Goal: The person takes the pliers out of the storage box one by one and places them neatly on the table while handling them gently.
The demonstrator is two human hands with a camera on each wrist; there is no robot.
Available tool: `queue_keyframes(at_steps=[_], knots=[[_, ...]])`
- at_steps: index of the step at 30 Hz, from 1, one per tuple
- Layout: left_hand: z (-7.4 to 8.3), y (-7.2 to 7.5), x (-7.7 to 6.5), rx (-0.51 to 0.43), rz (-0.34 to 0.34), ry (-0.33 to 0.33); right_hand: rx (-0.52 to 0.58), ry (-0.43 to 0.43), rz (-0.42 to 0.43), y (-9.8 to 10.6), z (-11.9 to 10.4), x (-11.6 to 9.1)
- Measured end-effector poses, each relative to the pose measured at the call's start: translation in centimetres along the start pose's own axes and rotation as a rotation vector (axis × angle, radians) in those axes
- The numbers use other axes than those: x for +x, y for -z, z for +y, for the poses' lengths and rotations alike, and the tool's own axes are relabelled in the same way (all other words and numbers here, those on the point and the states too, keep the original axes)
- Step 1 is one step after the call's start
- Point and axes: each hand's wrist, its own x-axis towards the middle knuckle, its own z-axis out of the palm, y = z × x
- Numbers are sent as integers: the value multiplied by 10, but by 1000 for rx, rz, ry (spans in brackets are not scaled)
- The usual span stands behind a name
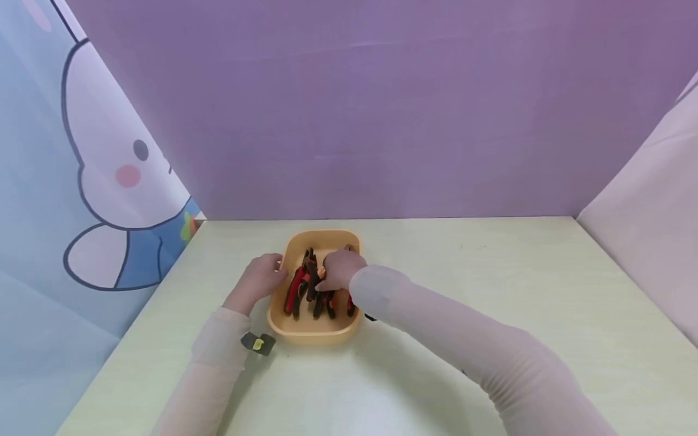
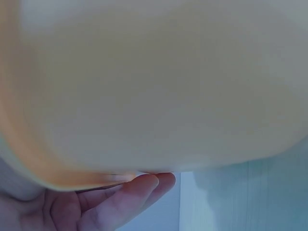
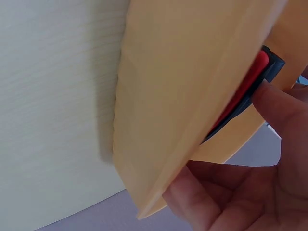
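Note:
A shallow yellow-orange plastic basket (image 1: pixel 315 339) holds several pliers (image 1: pixel 295 292) with red and black handles, lying side by side. At its left side my left hand (image 1: pixel 262 277) grips the rim; the left wrist view shows the fingers (image 2: pixel 122 202) curled at the edge. My right hand (image 1: pixel 342 268) reaches over the right rim, down among the tools. In the right wrist view its thumb lies against a red-and-black plier handle (image 3: pixel 248 89), while its other fingers curl near the basket wall (image 3: pixel 168 72). The tool's far end is hidden.
The basket stands on a pale wooden table (image 1: pixel 469 266), toward its back. Behind rises a purple backdrop (image 1: pixel 382 121). A blue cartoon-printed cloth (image 1: pixel 38 290) hangs at the left and a pale cloth (image 1: pixel 649 206) at the right.

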Motion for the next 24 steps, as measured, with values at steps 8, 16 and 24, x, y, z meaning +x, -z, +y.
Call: queue_keyframes(at_steps=[8,16,24], knots=[[2,2,-1,-8,-7,7,-40,-21,-19,1,-2,-3],[-1,4,-2,-9,-17,10,-74,-52,-42,1,-5,-2],[-2,4,-2,0,-18,9,-48,-25,-35,-3,-9,-1]])
